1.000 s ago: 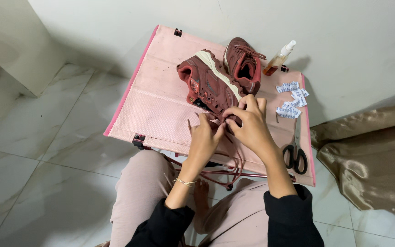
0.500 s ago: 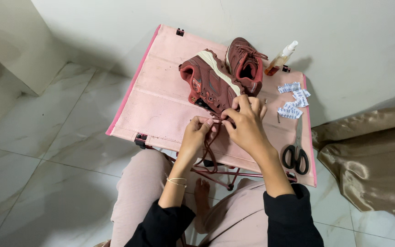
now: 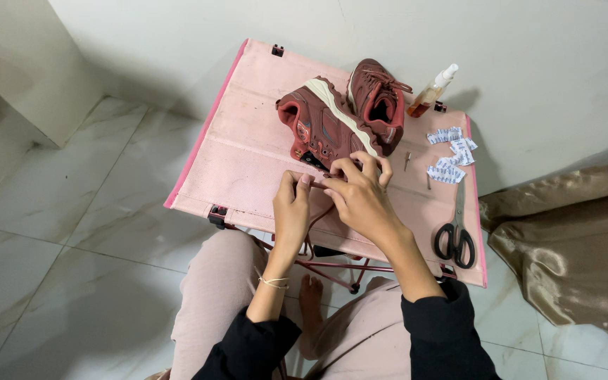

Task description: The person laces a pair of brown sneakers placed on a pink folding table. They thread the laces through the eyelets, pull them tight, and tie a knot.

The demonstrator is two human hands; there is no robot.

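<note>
Two maroon sneakers rest on a small pink folding table [image 3: 248, 151]. The nearer sneaker [image 3: 321, 127] lies on its side, pale sole up. The second sneaker [image 3: 378, 102] stands upright behind it. My left hand [image 3: 292, 211] and my right hand [image 3: 360, 197] meet at the near end of the tipped sneaker. Both pinch a dark red shoelace [image 3: 316, 214], which hangs down between them over the table's front edge.
Black-handled scissors [image 3: 457, 236] lie at the table's right front. Small white-and-blue sachets [image 3: 450, 151] and a spray bottle [image 3: 431, 91] of amber liquid sit at the back right. Crumpled tan fabric [image 3: 571, 246] lies on the tiled floor to the right. A white wall stands behind.
My hands have stayed at the shoe's near end, working the lace. The hanging loop of lace below the table edge has shortened. The shoes have not moved.
</note>
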